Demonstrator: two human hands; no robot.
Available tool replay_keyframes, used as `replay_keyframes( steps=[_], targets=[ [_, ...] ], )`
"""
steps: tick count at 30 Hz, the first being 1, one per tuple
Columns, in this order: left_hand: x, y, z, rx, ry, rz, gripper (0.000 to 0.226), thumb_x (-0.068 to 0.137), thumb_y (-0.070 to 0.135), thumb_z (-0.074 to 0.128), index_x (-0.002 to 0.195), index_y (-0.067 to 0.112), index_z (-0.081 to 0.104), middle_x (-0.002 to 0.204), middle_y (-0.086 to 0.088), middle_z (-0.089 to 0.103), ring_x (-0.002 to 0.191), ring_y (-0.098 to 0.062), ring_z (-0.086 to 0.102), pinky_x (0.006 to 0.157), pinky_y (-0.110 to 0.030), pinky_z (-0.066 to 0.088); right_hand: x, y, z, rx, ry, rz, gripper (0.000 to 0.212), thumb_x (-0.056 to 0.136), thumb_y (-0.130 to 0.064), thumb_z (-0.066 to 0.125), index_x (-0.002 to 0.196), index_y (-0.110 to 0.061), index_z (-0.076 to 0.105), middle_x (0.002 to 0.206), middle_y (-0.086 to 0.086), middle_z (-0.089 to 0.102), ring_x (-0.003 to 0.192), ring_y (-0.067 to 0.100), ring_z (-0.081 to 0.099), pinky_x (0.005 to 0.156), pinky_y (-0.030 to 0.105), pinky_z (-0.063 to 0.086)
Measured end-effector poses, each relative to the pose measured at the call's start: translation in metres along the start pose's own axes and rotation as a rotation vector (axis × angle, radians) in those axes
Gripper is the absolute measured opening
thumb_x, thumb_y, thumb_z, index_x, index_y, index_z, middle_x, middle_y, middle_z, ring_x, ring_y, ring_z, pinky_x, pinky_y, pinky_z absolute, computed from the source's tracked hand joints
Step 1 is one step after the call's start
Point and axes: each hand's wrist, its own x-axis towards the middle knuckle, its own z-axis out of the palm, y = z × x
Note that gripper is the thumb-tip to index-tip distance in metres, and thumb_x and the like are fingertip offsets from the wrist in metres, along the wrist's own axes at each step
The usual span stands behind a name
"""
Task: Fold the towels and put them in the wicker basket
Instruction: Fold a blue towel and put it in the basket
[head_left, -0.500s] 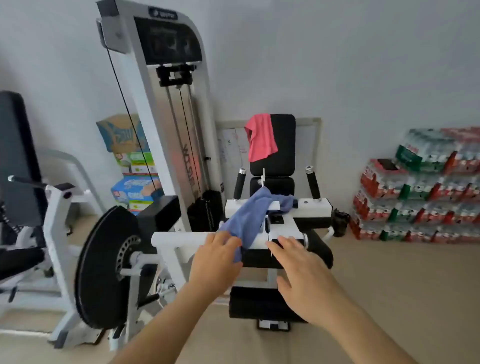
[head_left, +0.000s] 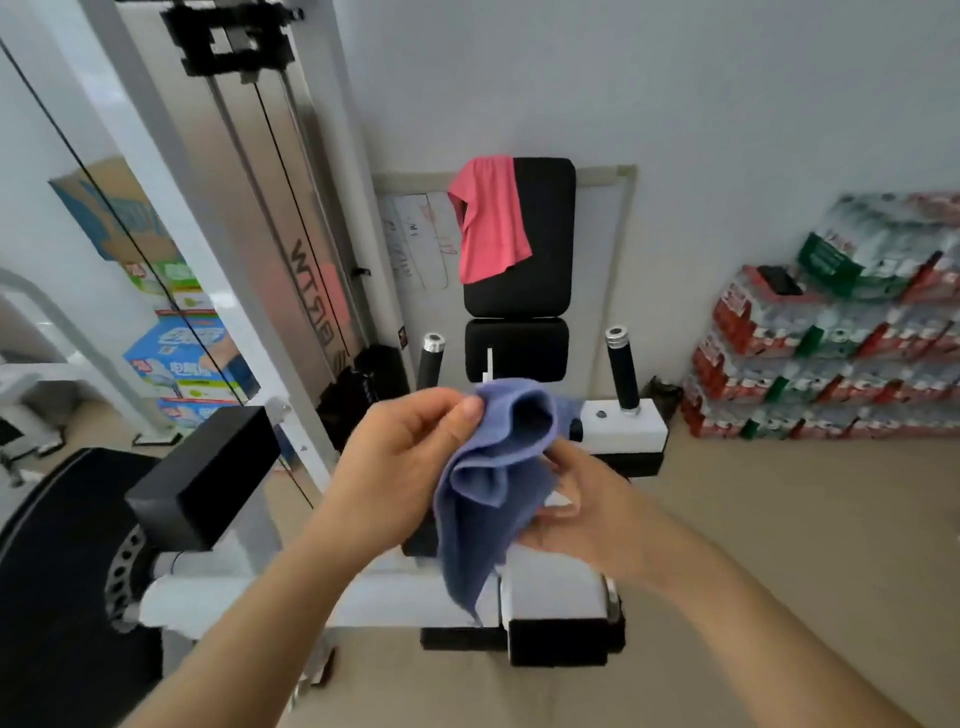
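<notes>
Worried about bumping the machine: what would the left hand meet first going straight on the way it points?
Past the blue towel it pinches, the left hand probably meets the lower black pad; depth unclear.

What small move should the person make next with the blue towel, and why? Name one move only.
Probably pull the hands apart to spread the blue towel flat. It hangs crumpled, with the left hand pinching its top edge and the right hand gripping it lower down, so it cannot be folded neatly yet. No basket is in view.
</notes>
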Motion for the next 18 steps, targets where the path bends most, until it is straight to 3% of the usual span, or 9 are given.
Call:
replay_keyframes(
  steps=[2,4,7,10,12,15,18],
  targets=[
    [0.036,0.032,0.027,-0.157,0.032,-0.021,0.036,0.096,0.031,0.049,0.064,0.026,0.064,0.057,0.012,0.061,0.056,0.001,0.054,0.053,-0.012,0.042,0.004,-0.002,-0.034,0.226,0.263,-0.021,0.027,0.085,-0.009,0.068,0.111,-0.015,0.064,0.106,0.005,0.07,0.101,0.022,0.065,0.09,0.042,0.052],
    [0.07,0.052,0.058,-0.329,0.078,-0.078,0.033,0.1,0.025,0.045,0.072,0.021,0.063,0.059,0.013,0.062,0.056,0.0,0.056,0.055,-0.012,0.044,-0.003,0.0,-0.076,0.347,0.522,-0.04,0.012,0.09,-0.013,0.062,0.097,-0.008,0.069,0.098,0.018,0.07,0.095,0.033,0.066,0.084,0.049,0.05],
    [0.113,0.082,0.119,-0.481,-0.07,-0.105,0.032,0.095,0.043,0.049,0.108,0.016,0.062,0.085,-0.005,0.063,0.074,-0.017,0.058,0.068,-0.03,0.049,-0.028,0.003,-0.141,0.368,0.742,-0.069,0.026,0.095,-0.027,0.053,0.084,-0.013,0.072,0.086,0.012,0.073,0.082,0.019,0.07,0.069,0.032,0.053],
    [0.15,0.104,0.197,-0.354,-0.204,-0.059,0.041,0.078,0.047,0.066,0.109,0.02,0.062,0.085,-0.001,0.067,0.072,-0.01,0.061,0.069,-0.031,0.053,-0.068,0.012,-0.208,0.071,0.811,-0.164,0.046,0.094,-0.043,0.043,0.08,-0.006,0.066,0.073,0.017,0.067,0.065,0.014,0.062,0.059,0.028,0.048],
    [0.169,0.119,0.254,-0.338,-0.185,-0.035,0.02,0.082,0.021,0.073,0.098,0.01,0.068,0.078,-0.005,0.068,0.066,-0.01,0.059,0.065,-0.028,0.05,-0.098,0.023,-0.254,-0.153,0.775,-0.162,0.054,0.096,-0.052,0.035,0.079,-0.01,0.064,0.069,0.012,0.065,0.062,0.021,0.059,0.06,0.037,0.048],
    [0.197,0.129,0.333,-0.447,-0.11,-0.072,0.005,0.084,0.003,0.066,0.087,0.002,0.07,0.079,-0.012,0.07,0.072,-0.02,0.063,0.073,-0.034,0.054,-0.145,0.047,-0.328,-0.633,0.848,-0.033,0.051,0.096,-0.053,0.021,0.061,-0.024,0.043,0.054,-0.002,0.049,0.052,0.018,0.047,0.05,0.036,0.035],
    [0.223,0.133,0.399,-0.528,-0.019,-0.042,0.015,0.084,-0.004,0.064,0.086,0.009,0.07,0.072,-0.005,0.068,0.069,-0.014,0.062,0.071,-0.028,0.053,-0.183,0.071,-0.4,-0.904,1.055,0.126,0.05,0.097,-0.049,0.013,0.066,-0.023,0.041,0.065,-0.004,0.047,0.059,0.02,0.042,0.054,0.033,0.029]
  ],
)
